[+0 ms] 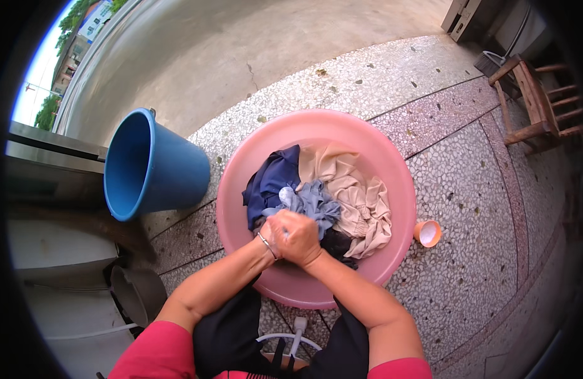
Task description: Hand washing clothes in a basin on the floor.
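A pink plastic basin (319, 124) stands on the floor before me, holding wet clothes. Over its near half, my left hand (266, 233), with a bangle at the wrist, is pressed close against my right hand (297, 236). Both are closed around a bunched grey-blue cloth (319, 203), which fans out beyond my knuckles. A small white patch (285, 194), perhaps suds, shows on this cloth. Dark blue fabric (275, 175) lies to the left of it and a beige garment (362, 203) to the right. Black cloth (336, 244) is partly hidden beneath my right hand.
A blue bucket (182, 166) stands left of the basin. An orange cup (428, 233) with white contents sits close to its right rim. Farther right are a wooden chair (533, 104) and a broom (489, 62). A dark bucket-like container (139, 293) is at lower left.
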Motion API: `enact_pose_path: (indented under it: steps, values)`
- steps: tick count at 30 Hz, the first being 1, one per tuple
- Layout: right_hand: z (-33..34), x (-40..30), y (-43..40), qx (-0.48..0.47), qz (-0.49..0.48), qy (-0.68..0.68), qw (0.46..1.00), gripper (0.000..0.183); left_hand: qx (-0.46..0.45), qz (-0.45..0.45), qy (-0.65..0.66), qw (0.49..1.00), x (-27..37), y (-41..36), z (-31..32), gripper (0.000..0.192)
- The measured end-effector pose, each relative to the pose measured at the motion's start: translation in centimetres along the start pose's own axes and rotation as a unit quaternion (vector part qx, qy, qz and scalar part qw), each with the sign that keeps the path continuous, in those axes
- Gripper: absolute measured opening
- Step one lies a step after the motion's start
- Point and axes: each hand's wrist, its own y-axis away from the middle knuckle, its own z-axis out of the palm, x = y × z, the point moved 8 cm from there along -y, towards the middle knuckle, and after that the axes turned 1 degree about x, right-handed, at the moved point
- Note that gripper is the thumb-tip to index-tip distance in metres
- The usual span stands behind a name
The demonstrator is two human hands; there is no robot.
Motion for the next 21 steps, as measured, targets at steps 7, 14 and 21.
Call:
enact_pose_path:
  steps: [7, 14, 21]
  values:
    - [-1.3, 1.3, 1.2, 0.048, 0.058, 0.119, 0.99, 0.027, 0.541, -0.247, -0.486, 0.641, -7.2, 1.0, 4.9, 0.026]
    - [-4.4, -0.1, -3.1, 0.093, -0.073, 0.066, 0.991, 0.024, 0.498, -0.273, -0.454, 0.687, -7.9, -1.8, 5.3, 0.032]
    - [-15.2, -1.9, -4.3, 0.246, -0.05, -0.089, 0.964, 0.023, 0.364, -0.181, -0.562, 0.721, -8.1, -7.5, 13.6, 0.035]
